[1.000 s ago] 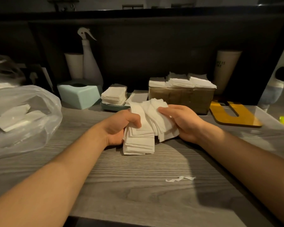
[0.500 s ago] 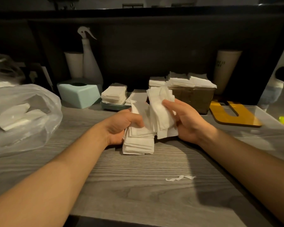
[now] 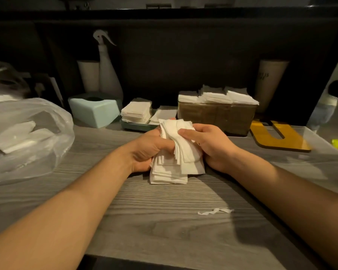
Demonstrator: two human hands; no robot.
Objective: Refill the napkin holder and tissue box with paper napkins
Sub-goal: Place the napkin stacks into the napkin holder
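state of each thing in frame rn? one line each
left hand: grips napkin stack
right hand: grips napkin stack
napkin stack: uneven, bottom on table
brown napkin holder: napkins piled above rim
mint tissue box: top slot open
plastic bag: lying, napkins inside
paper scrap: loose on table

Spray btl (image 3: 107,71), plastic bag (image 3: 27,137), yellow board (image 3: 281,136).

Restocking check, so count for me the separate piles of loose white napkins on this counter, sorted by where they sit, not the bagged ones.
In the hands: 1
On the green tray: 2
On the brown box: 1
Total: 4
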